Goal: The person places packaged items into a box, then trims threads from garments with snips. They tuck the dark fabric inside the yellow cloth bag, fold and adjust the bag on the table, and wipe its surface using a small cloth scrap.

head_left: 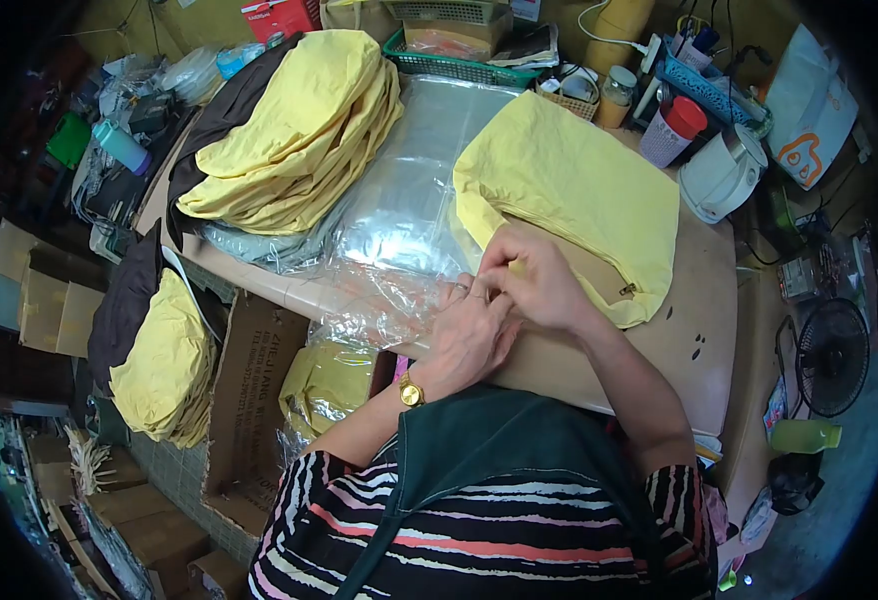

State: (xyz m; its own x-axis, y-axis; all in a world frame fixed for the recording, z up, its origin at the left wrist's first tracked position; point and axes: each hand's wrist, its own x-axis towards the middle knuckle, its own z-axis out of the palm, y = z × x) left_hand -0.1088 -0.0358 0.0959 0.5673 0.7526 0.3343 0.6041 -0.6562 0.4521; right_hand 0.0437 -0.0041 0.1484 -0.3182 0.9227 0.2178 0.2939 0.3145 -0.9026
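Observation:
A yellow fabric piece (579, 190) with a small zipper pull near its lower right corner lies on the table in front of me. My left hand (464, 335), with a gold watch on the wrist, has its fingers drawn together beside clear plastic film (384, 300). Touching it at the fingertips is my right hand (534, 275), pinched over the near edge of the yellow piece. Whatever is between the fingers is too small to make out. A stack of clear plastic bags (419, 150) lies to the left of the yellow piece.
Piled yellow fabric (299, 130) with dark cloth sits at the table's back left. Another yellow bundle (164, 360) is at the left. An open cardboard box (249, 420) stands below the table edge. Cups, a blue basket (709, 90) and a fan (832, 357) are at the right.

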